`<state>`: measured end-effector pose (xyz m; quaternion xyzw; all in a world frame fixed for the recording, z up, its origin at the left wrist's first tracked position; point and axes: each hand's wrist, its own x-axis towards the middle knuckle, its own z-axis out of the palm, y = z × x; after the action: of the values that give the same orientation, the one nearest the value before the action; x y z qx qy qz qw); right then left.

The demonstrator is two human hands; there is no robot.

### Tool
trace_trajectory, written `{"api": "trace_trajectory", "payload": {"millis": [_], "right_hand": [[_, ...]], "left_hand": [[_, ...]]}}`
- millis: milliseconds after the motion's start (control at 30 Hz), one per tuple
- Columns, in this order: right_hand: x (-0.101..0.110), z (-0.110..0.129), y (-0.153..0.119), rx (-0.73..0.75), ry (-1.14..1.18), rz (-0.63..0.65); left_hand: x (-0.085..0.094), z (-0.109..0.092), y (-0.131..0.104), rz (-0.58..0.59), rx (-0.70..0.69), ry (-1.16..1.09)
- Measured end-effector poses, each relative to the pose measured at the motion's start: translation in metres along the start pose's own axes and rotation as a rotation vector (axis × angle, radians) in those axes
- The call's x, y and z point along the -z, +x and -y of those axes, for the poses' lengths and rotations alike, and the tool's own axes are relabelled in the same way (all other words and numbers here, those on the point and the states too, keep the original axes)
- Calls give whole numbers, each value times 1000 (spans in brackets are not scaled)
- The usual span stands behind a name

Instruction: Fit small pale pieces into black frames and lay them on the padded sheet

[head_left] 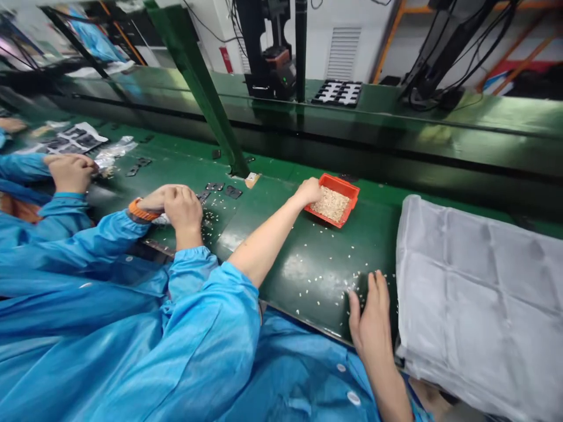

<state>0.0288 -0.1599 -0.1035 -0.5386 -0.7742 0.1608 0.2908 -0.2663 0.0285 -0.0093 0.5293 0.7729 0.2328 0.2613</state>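
A red tray (355, 190) on the green table (281, 258) holds many small pale pieces (332, 204). My left hand (309, 192) reaches over the tray's left edge, its fingers bent together at the pieces; whatever is between the fingertips is hidden. More pale pieces lie scattered on the table between the tray and my right hand. Near the table's front edge, my right hand (373, 313) rests with thumb and fingers apart, holding nothing. Just right of it lies a stack of translucent white sheets (475, 293).
To the left, co-workers' hands (182, 208) in blue sleeves work close by, beside small black parts (214, 186). A slanted green post (206, 99) meets the table behind them. A raised ledge (396, 138) runs along the back.
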Motion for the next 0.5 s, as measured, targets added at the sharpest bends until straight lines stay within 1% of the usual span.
{"api": "trace_trajectory", "payload": {"millis": [33,67,100,133,167,200,233,267,300,333,367,400,433,467,500], "right_hand": [[-5,-7,7,-34,-32,-35],[-8,-13,14,-62,-55,-57],[-10,-18,21,-82,-73,-65],[-11,-21,27,-91,-89,-61],[-12,-24,32,-90,-107,-49],[-12,-25,36,-81,-125,-29],[-13,-26,38,-67,-145,-4],[-13,-26,38,-50,-165,22],[-13,-26,38,-31,-184,50],[-13,-25,37,-10,-202,77],[-14,-23,35,14,-216,105],[-16,-19,32,40,-227,134],[-18,-14,28,68,-234,162],[-22,-6,23,96,-234,185],[-26,3,16,125,-226,206]], "left_hand": [[4,4,-16,-28,-25,-22],[9,10,-38,-68,-54,-55],[12,17,-67,-113,-77,-93],[14,26,-101,-169,-92,-134],[14,36,-140,-270,-104,-258],[12,47,-184,-347,-84,-379],[9,58,-229,-384,-44,-495],[3,70,-275,-396,39,-593],[-4,83,-319,-417,159,-653],[-14,96,-358,-391,299,-692],[-27,109,-391,-370,442,-729],[-41,121,-415,-368,587,-785],[-58,132,-430,-366,703,-841],[-76,139,-437,-375,775,-891],[-94,144,-435,-390,815,-932]]}}
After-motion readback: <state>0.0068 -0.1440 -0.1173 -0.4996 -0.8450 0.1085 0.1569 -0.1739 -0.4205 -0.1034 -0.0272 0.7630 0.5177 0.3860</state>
